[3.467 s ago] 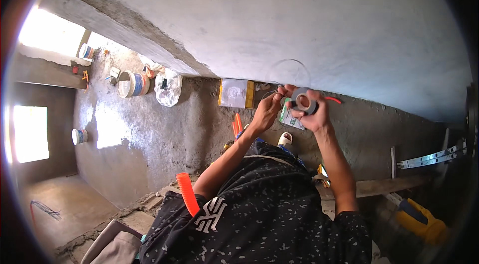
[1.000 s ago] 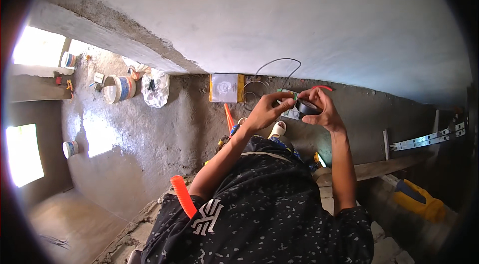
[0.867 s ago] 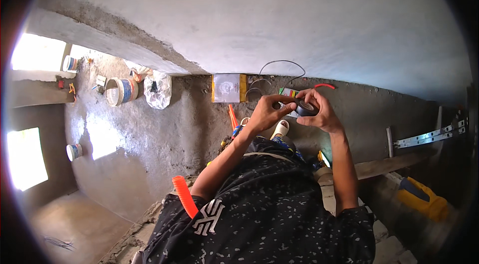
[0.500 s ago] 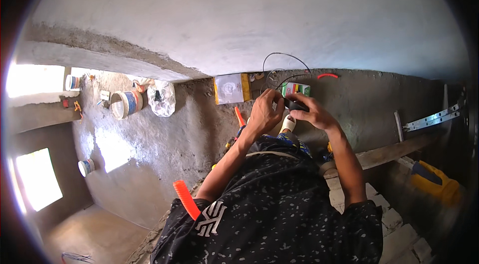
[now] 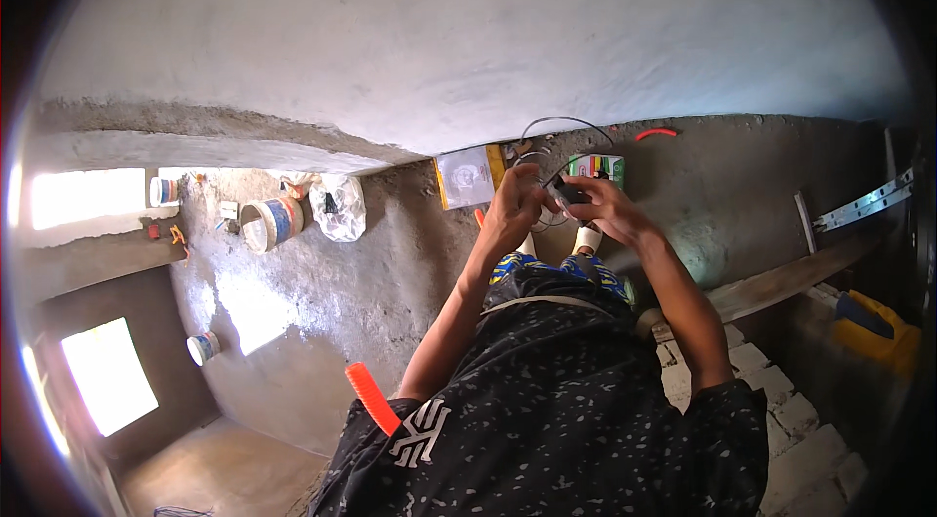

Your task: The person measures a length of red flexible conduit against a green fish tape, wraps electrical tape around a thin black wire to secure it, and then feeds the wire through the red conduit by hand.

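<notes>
In front of my waist, both hands meet around a thin black cable [image 5: 569,118] that rises in loose loops. My left hand [image 5: 514,212] is closed, its bent fingers pinching by the cable; the exact grip is partly hidden. A small dark object [image 5: 570,193] lies between the fingers and thumb of my right hand [image 5: 610,212]; its kind is too small to make out. Just beyond the hands, a green and white box [image 5: 610,165] with coloured markings rests on the floor. To its left lies a yellow-edged package [image 5: 467,177].
A pale wall [image 5: 488,39] rises ahead. Buckets [image 5: 271,224] and a clear plastic bag [image 5: 338,208] stand at left. An orange tube piece [image 5: 656,134] lies by the wall; another orange corrugated tube [image 5: 372,398] sticks up by my left shoulder. A plank [image 5: 791,280] and white blocks [image 5: 766,382] are at right.
My view has shifted, so the room's things sit farther right in it. My left hand's fingers have lifted slightly and drawn a little apart from the right hand, which keeps the dark object.
</notes>
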Demonstrator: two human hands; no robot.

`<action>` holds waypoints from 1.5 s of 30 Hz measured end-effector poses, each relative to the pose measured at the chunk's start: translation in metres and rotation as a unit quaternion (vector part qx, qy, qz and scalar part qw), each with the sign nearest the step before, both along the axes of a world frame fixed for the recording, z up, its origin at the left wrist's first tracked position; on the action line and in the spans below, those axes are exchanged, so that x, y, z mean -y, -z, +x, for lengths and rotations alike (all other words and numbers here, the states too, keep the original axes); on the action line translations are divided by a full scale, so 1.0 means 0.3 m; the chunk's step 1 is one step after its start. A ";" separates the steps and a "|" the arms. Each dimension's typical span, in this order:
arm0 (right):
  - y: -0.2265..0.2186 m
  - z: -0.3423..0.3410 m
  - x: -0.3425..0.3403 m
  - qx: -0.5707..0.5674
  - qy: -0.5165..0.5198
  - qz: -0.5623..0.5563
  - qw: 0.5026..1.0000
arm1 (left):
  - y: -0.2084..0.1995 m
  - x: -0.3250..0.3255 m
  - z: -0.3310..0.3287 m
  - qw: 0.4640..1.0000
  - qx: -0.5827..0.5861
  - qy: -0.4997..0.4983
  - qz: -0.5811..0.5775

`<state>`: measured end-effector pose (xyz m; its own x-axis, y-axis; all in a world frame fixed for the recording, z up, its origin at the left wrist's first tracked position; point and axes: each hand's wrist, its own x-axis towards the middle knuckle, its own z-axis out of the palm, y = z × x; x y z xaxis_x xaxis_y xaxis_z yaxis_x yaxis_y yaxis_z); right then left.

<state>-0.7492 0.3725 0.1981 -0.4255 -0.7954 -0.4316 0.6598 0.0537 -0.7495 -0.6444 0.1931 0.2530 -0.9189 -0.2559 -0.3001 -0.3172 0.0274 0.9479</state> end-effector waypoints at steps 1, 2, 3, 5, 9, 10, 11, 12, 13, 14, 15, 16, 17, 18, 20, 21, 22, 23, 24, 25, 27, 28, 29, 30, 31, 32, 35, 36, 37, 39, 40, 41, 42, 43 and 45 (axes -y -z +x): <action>0.007 -0.002 0.002 0.001 0.003 -0.002 1.000 | -0.001 0.001 0.000 1.000 0.006 0.006 0.021; 0.008 -0.006 0.006 -0.017 -0.009 -0.013 1.000 | -0.004 0.003 0.001 0.999 0.012 0.010 0.042; 0.007 -0.007 0.009 -0.036 -0.020 -0.024 0.999 | -0.005 0.004 0.002 0.999 0.013 0.010 0.040; -0.014 -0.011 0.014 -0.043 -0.027 -0.034 0.998 | -0.003 0.006 0.002 0.997 0.023 0.032 0.066; -0.046 -0.018 0.013 -0.068 -0.053 -0.039 0.996 | 0.003 0.006 -0.001 0.996 0.014 0.060 0.067; -0.052 -0.017 0.011 -0.069 -0.052 -0.039 0.996 | 0.011 0.002 -0.001 0.996 0.007 0.056 0.076; -0.057 -0.013 0.009 -0.067 -0.046 -0.038 0.996 | 0.013 -0.001 -0.002 0.995 -0.001 0.052 0.085; -0.060 -0.011 0.007 -0.066 -0.039 -0.037 0.996 | 0.014 -0.002 -0.003 0.995 -0.001 0.053 0.085; -0.059 -0.013 0.005 -0.067 -0.038 -0.036 0.996 | 0.014 -0.003 -0.003 0.995 -0.002 0.053 0.082; -0.060 -0.014 0.001 -0.066 -0.041 -0.033 0.996 | 0.012 -0.004 -0.003 0.995 -0.003 0.054 0.079; -0.060 -0.015 -0.003 -0.064 -0.044 -0.030 0.996 | 0.013 -0.005 -0.004 0.995 -0.004 0.055 0.079; -0.055 -0.014 -0.006 -0.065 -0.043 -0.030 0.996 | 0.018 -0.005 -0.004 0.995 -0.007 0.056 0.083; -0.047 -0.012 -0.007 -0.059 -0.041 -0.027 0.997 | 0.020 -0.006 -0.005 0.994 -0.010 0.058 0.088; -0.043 -0.011 -0.009 -0.052 -0.038 -0.025 0.998 | 0.022 -0.008 -0.006 0.994 -0.011 0.059 0.089; -0.044 -0.012 -0.014 -0.055 -0.034 -0.021 0.998 | 0.024 -0.012 -0.007 0.994 -0.018 0.057 0.093; -0.047 -0.011 -0.014 -0.058 -0.031 -0.018 0.998 | 0.029 -0.011 -0.007 0.994 -0.019 0.057 0.094; -0.052 -0.010 -0.015 -0.058 -0.032 -0.017 0.998 | 0.038 -0.010 -0.006 0.996 -0.021 0.050 0.077; -0.061 -0.007 -0.014 -0.063 -0.029 -0.005 0.998 | 0.044 -0.010 -0.004 0.997 -0.023 0.043 0.059; -0.069 -0.006 -0.011 -0.067 -0.026 0.007 0.997 | 0.050 -0.014 -0.005 0.997 -0.023 0.041 0.060; -0.080 -0.006 -0.006 -0.068 -0.028 0.008 0.997 | 0.057 -0.024 -0.009 1.000 -0.019 0.022 -0.003; -0.097 -0.007 0.000 -0.062 -0.033 0.000 0.998 | 0.070 -0.047 -0.013 0.998 -0.016 0.002 -0.064; -0.094 -0.006 -0.001 -0.063 -0.034 0.002 0.997 | 0.076 -0.059 -0.012 0.987 -0.070 0.004 -0.146; -0.090 -0.006 -0.001 -0.071 -0.035 0.001 0.997 | 0.079 -0.067 -0.011 0.966 -0.122 0.003 -0.227; -0.089 -0.007 -0.001 -0.079 -0.035 0.000 0.996 | 0.082 -0.069 -0.010 0.958 -0.133 -0.004 -0.254; -0.093 -0.007 -0.001 -0.080 -0.038 0.001 0.996 | 0.085 -0.067 -0.010 0.958 -0.134 -0.007 -0.253; -0.099 -0.005 -0.002 -0.064 -0.030 0.002 0.997 | 0.086 -0.066 -0.009 0.949 -0.137 0.011 -0.282; -0.098 -0.002 -0.013 -0.044 -0.030 0.028 0.998 | 0.105 -0.073 -0.010 0.936 -0.137 0.025 -0.322; -0.098 -0.001 -0.017 -0.038 -0.037 0.051 0.997 | 0.114 -0.078 -0.012 0.933 -0.134 0.024 -0.334; -0.100 0.006 -0.019 -0.040 -0.039 0.053 0.997 | 0.123 -0.085 -0.014 0.933 -0.135 0.021 -0.333; -0.112 0.023 -0.021 -0.050 -0.003 0.059 0.997 | 0.131 -0.093 -0.022 0.933 -0.119 0.024 -0.340; -0.124 0.033 -0.021 -0.051 -0.006 0.061 0.997 | 0.135 -0.089 -0.023 0.933 -0.119 0.021 -0.339; -0.152 0.045 -0.019 0.012 0.052 0.029 0.998 | 0.131 -0.084 -0.027 0.945 -0.121 0.015 -0.305; -0.168 0.052 -0.019 0.075 0.110 -0.003 0.991 | 0.127 -0.080 -0.026 0.955 -0.121 0.010 -0.270; -0.166 0.049 -0.027 0.074 0.109 -0.001 0.991 | 0.123 -0.076 -0.017 0.955 -0.122 0.008 -0.269; -0.134 0.006 -0.075 0.023 0.042 -0.003 0.999 | 0.062 -0.062 -0.020 0.997 0.012 0.015 -0.072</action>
